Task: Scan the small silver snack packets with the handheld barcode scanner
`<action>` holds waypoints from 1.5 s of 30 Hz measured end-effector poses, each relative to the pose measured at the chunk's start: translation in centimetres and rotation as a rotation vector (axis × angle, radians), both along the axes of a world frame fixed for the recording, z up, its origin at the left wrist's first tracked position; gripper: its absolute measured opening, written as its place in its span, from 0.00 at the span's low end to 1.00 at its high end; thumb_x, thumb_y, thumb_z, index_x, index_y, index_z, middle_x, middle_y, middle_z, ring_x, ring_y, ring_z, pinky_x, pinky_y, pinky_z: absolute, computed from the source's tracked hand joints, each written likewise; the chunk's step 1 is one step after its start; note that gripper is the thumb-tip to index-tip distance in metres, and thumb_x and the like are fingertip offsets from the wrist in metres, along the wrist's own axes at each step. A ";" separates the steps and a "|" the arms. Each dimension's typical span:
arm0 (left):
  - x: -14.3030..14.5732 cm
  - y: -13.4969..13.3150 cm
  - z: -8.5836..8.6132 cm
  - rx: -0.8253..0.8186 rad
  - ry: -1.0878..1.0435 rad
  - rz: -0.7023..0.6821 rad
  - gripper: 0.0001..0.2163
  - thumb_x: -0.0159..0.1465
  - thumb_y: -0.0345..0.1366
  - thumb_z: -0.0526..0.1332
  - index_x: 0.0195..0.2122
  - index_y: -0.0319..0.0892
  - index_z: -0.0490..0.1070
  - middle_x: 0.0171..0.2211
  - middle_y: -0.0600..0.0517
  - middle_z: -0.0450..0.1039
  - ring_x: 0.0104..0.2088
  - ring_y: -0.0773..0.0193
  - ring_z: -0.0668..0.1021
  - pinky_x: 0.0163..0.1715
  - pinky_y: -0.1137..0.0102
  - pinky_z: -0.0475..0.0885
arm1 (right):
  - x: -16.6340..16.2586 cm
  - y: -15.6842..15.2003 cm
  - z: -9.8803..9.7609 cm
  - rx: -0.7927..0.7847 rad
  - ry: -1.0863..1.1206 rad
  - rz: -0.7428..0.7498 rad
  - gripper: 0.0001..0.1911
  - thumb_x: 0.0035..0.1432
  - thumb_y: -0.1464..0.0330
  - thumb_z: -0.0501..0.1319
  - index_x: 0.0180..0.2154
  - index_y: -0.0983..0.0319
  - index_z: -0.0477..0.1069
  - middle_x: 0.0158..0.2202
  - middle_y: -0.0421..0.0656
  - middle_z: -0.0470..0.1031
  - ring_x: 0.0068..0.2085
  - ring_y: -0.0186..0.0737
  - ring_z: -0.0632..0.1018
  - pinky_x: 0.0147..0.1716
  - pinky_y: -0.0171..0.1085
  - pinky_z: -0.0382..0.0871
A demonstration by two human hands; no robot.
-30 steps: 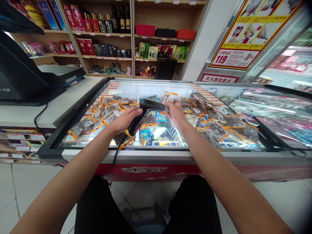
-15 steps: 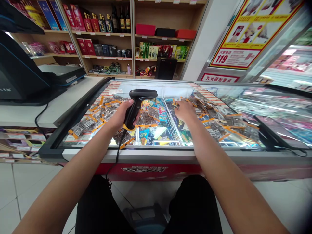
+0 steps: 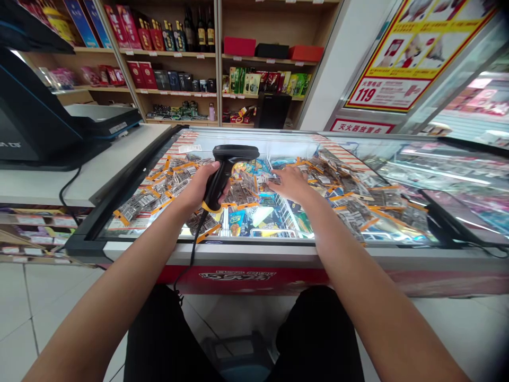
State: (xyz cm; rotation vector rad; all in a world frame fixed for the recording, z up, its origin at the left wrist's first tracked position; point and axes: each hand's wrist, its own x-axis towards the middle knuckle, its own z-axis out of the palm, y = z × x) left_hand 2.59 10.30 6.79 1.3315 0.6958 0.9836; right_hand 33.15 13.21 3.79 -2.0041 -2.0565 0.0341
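Note:
My left hand point(image 3: 204, 185) is wrapped round the grip of a black barcode scanner point(image 3: 235, 153), held upright above the freezer's glass top. From its yellow-trimmed base a black cord point(image 3: 193, 246) hangs down over the front edge. My right hand point(image 3: 292, 183) reaches in over the middle of the glass, a small clear snack packet point(image 3: 263, 179) at its thumb and fingertips. Just left of that packet lies a heap of similar orange-edged packets point(image 3: 238, 193), partly behind the scanner. More orange-edged packets point(image 3: 353, 204) are piled to the right of my right hand.
Through the glass of the chest freezer point(image 3: 246, 249), wire baskets and coloured bags show. A scale point(image 3: 107, 119) and a dark terminal point(image 3: 27, 111) stand on the counter at left. A dark, flat-screened device point(image 3: 453, 212) lies at right. Stocked shelves point(image 3: 167, 53) line the back.
My right hand has moved left from the right-hand pile, bringing a small packet toward the heap by the scanner. My left hand keeps the scanner in nearly the same place.

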 end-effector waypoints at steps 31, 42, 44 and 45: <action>-0.6 -0.5 -0.8 0.144 0.148 -0.267 0.27 0.69 0.65 0.69 0.39 0.44 0.69 0.24 0.53 0.76 0.16 0.66 0.74 0.17 0.71 0.70 | -0.5 -0.9 1.9 -0.015 1.544 -0.088 0.20 0.60 0.72 0.79 0.36 0.56 0.67 0.31 0.35 0.83 0.31 0.34 0.82 0.34 0.33 0.83; -0.3 -0.1 -0.2 0.156 0.047 -0.157 0.28 0.66 0.66 0.65 0.43 0.43 0.72 0.21 0.54 0.74 0.15 0.64 0.72 0.17 0.69 0.67 | 1.2 0.7 0.2 0.176 0.282 -0.061 0.17 0.79 0.65 0.61 0.55 0.65 0.86 0.65 0.58 0.84 0.73 0.63 0.77 0.76 0.56 0.65; -0.3 -0.2 -0.1 0.153 0.049 -0.153 0.28 0.66 0.66 0.65 0.43 0.42 0.72 0.21 0.54 0.74 0.15 0.64 0.72 0.18 0.69 0.67 | 2.1 0.7 0.2 0.226 0.092 -0.175 0.22 0.79 0.69 0.56 0.61 0.69 0.85 0.66 0.62 0.83 0.73 0.66 0.76 0.76 0.58 0.64; -0.3 -0.2 -0.2 0.150 0.052 -0.153 0.28 0.66 0.66 0.65 0.43 0.43 0.72 0.21 0.54 0.74 0.15 0.64 0.72 0.18 0.69 0.67 | 2.5 0.7 0.1 0.212 0.040 -0.231 0.23 0.79 0.69 0.56 0.63 0.70 0.84 0.64 0.64 0.83 0.71 0.68 0.78 0.73 0.59 0.67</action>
